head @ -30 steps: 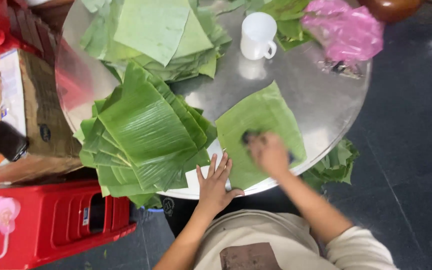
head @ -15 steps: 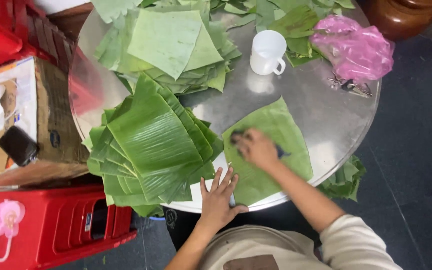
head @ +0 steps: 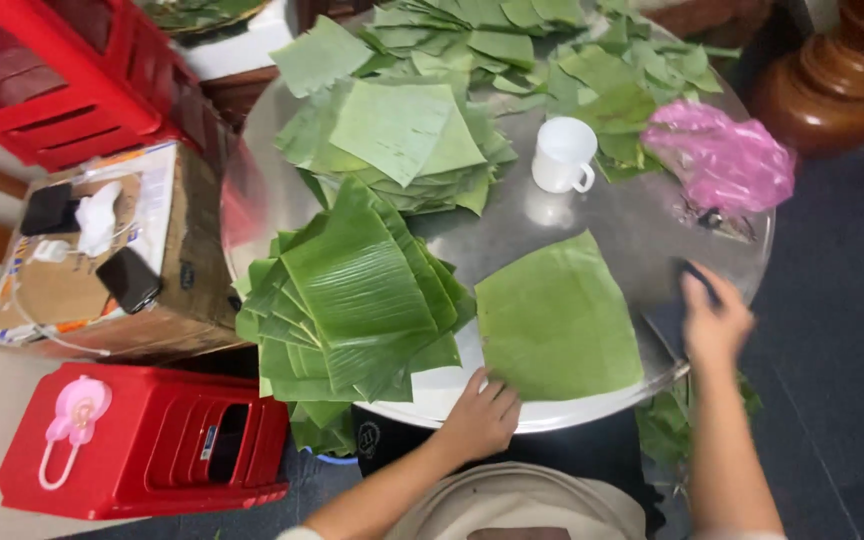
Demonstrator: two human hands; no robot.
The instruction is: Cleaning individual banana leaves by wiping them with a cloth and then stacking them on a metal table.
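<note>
A single banana leaf piece (head: 557,320) lies flat on the round metal table (head: 642,225), at the near edge. My left hand (head: 480,415) rests with spread fingers on the leaf's near left corner. My right hand (head: 714,318) is off the leaf, over the table's right edge, blurred, and closed on a small dark object (head: 697,277); I cannot tell what that object is. A fanned stack of dark green leaf pieces (head: 352,295) lies just left of the single leaf.
A paler leaf stack (head: 402,140) and loose leaf pieces (head: 552,50) cover the far half. A white mug (head: 562,155) and pink plastic bag (head: 722,160) sit at the right. Left of the table: a cardboard box (head: 102,260), red stool (head: 142,440).
My right hand has swept with the dark object from the middle of the single leaf to the table's right edge. My left hand stays at the leaf's near corner.
</note>
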